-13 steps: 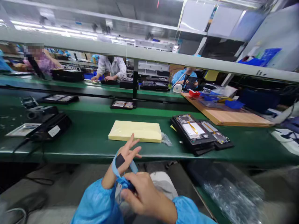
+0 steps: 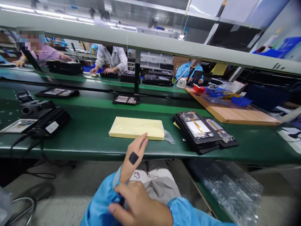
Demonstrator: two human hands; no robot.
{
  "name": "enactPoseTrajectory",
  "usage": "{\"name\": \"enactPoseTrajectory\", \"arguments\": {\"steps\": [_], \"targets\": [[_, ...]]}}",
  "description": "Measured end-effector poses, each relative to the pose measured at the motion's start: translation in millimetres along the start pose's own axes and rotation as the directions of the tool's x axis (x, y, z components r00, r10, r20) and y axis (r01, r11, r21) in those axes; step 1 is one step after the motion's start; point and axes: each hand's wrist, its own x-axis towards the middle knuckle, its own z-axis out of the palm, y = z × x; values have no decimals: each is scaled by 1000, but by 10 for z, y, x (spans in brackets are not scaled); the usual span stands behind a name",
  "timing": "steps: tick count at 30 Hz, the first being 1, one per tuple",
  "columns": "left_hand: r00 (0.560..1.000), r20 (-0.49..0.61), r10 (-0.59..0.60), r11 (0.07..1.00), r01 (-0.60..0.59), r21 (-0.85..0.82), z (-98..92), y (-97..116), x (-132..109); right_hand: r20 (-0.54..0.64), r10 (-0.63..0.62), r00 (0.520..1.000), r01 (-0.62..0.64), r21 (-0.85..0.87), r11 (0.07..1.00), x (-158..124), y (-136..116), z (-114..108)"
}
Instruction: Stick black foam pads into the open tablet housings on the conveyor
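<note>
My left hand (image 2: 137, 150) points forward over my lap, fingers stretched out and held together, nothing in it. A black square patch (image 2: 133, 158) is stuck on its back. My right hand (image 2: 138, 205) is closed, pinching the blue sleeve cuff (image 2: 115, 188) at my left wrist. Just past my left fingertips, a flat pale yellow pad (image 2: 136, 128) lies on the green bench (image 2: 89, 138). To its right, black trays hold opened tablets (image 2: 199, 128) with circuit boards and orange ribbon cables showing.
A black device with a cable (image 2: 44, 117) sits at the left. A wooden board (image 2: 235, 114) with blue parts lies at the far right. Clear bubble wrap (image 2: 230, 191) hangs below the bench. Other people work at the far side of the line.
My left fingers, spread before, have come together and the hand has stretched farther forward. The blue band seen around the left wrist now sits lower under my right hand.
</note>
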Motion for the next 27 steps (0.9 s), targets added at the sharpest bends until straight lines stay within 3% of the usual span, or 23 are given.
{"name": "enactPoseTrajectory", "arguments": {"steps": [5,8,10,12,14,16,18,21,23,25,27], "targets": [[975,143,170,923,-208,325,205,-25,240,27,208,978,-206,-72,976,450,-250,-258],[953,210,217,863,-288,415,177,25,411,-42,329,943,-315,192,929,686,-248,-424],[952,203,230,842,-299,449,43,73,543,-77,390,918,-299,512,805,703,-144,-498],[960,155,233,844,-278,458,-124,130,645,-36,417,908,-250,753,608,617,26,-542],[966,110,233,866,-257,429,-234,189,685,42,409,911,-251,846,471,490,215,-556],[965,118,236,890,-263,373,-237,239,667,77,384,920,-256,861,440,382,373,-545],[957,160,242,904,-282,320,-157,270,624,45,335,941,-218,839,499,310,464,-529],[949,196,249,904,-300,305,-14,269,581,-114,209,971,-69,704,707,246,456,-542],[950,194,244,886,-300,353,51,231,586,-223,150,963,-3,549,836,223,371,-578],[952,198,233,849,-299,436,106,164,618,-269,150,951,-51,343,938,235,252,-634],[948,229,221,796,-311,519,169,78,669,-221,204,954,-191,77,979,297,133,-717]]}}
